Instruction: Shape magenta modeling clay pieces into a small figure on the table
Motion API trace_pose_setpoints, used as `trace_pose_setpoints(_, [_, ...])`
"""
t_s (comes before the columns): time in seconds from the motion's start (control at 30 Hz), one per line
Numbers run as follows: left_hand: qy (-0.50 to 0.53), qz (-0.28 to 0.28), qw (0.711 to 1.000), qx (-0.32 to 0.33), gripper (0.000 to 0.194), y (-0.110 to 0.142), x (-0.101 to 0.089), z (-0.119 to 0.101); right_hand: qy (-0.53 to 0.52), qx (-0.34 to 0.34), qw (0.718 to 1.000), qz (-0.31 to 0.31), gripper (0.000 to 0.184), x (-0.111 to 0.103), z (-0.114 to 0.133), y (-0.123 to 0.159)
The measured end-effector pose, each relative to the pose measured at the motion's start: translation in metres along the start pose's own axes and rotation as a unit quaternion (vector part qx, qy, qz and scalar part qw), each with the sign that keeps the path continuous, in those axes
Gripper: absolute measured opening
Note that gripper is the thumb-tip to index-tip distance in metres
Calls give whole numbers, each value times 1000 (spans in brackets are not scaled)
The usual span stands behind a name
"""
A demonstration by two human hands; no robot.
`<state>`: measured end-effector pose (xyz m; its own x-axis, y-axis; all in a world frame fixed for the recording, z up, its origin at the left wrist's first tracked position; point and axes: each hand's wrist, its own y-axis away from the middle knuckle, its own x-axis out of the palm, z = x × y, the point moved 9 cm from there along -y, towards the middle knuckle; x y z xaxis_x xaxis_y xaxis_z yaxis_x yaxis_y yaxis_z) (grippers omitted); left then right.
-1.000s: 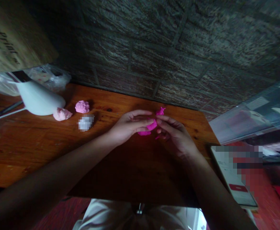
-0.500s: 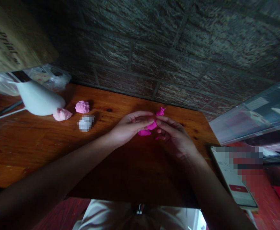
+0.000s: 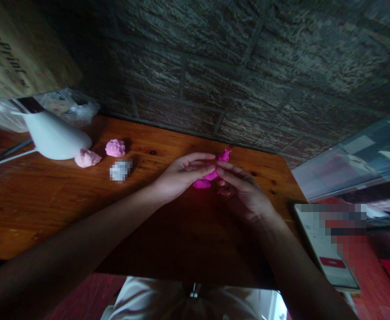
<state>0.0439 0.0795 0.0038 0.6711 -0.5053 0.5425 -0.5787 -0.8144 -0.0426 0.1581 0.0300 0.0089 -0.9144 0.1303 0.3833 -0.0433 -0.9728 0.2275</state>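
**Pinch the magenta lump (image 3: 211, 173) lightly**

Nearest, at seven o'clock from it, a magenta blob (image 3: 202, 183) shows, perhaps joined. The left hand (image 3: 177, 178) and right hand (image 3: 247, 190) hold the lump in fingertip pinches over the table (image 3: 141, 138). Small, even presses would suit it, left steadying. Spare the spiky magenta piece (image 3: 224, 155) beyond, at one o'clock.

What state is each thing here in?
Bright magenta doughy lump: pinched between both hands.
Left hand: closed on it.
Right hand: pinching its edge.
Small knobbly magenta doughy piece: apparently unheld.
Crinkled pink doughy ball: on wooden tabletop.
Paler pink doughy lump: likewise.
Flat rectangular screen: lit.
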Motion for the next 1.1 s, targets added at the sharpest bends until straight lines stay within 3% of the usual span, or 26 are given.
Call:
trace_pose_setpoints(0.63, [58, 17, 998, -4, 34, 1, 10, -7, -9, -22, 1000, -16, 33, -4, 6, 1])
trace_pose_setpoints(1.1, [11, 13, 1000, 3, 38, 2, 7, -6, 19, -38, 999, -16, 31, 0, 4, 1])
